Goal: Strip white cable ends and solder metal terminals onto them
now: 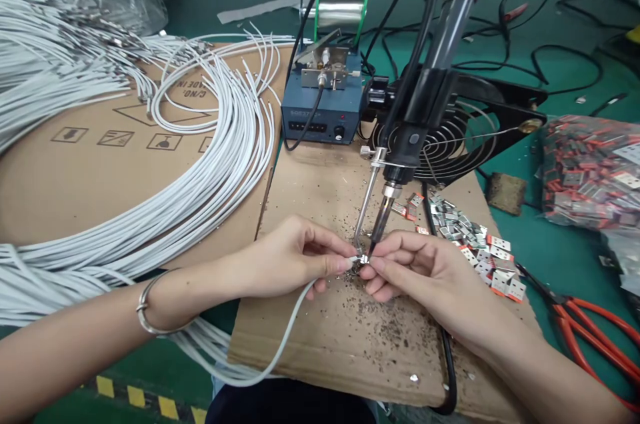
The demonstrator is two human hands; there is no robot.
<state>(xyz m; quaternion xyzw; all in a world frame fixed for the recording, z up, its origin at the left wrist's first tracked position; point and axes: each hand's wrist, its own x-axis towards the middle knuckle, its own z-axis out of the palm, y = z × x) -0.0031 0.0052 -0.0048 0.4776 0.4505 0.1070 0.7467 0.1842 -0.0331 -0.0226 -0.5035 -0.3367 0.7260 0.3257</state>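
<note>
My left hand pinches the end of a white cable, which hangs down in a curve towards the cardboard's front edge. A small metal USB connector is at the fingertips of my right hand and meets the cable end. The tip of a soldering iron, mounted on a stand, comes down right at the connector, with a thin metal feed tube beside it. Solder debris is scattered on the cardboard beneath my hands. Fingers partly hide the joint.
White cables lie bundled at left. Behind stand a blue solder feeder, a solder spool and a black round fan. Loose connectors, red-handled pliers and a bag of connectors are at right.
</note>
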